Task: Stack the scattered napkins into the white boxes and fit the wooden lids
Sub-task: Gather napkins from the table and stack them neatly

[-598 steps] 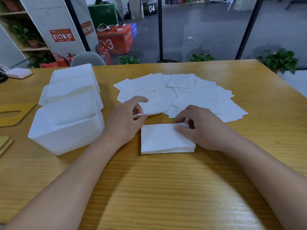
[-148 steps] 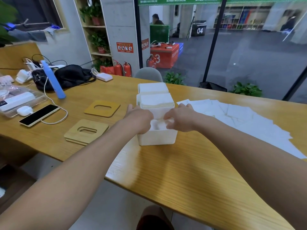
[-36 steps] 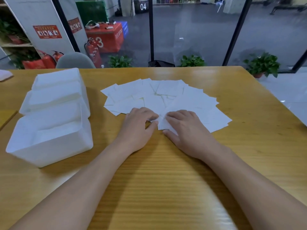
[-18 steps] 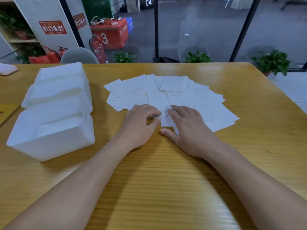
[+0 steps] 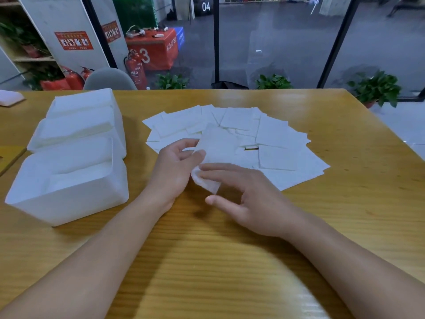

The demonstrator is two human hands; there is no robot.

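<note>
At the far left of your wooden table (image 5: 230,261), a sliver of a wooden lid (image 5: 10,155) lies flat against the frame edge. Next come three white boxes in a row running away from you, their sides touching. The nearest box (image 5: 69,199) is open and holds a low stack of napkins (image 5: 76,178) well below its rim. The middle box (image 5: 76,132) and the far box (image 5: 85,102) are filled with white napkins close to their tops.

Your left hand (image 5: 174,171) sits right of the nearest box, palm turned inward, fingers curled, pinching the left edge of a lifted napkin (image 5: 216,153). That napkin stands raised off the table, its long axis running from near you up and away, the far end leaning slightly right and the near corner bent over between your hands.

Your right hand (image 5: 248,199) is just right of it, fingers fairly straight and spread, fingertips touching the napkin's near corner, thumb free below.

Behind and right of both hands, the scattered napkins (image 5: 276,143) lie flat in an overlapping fan, spreading toward the table's right side.
</note>
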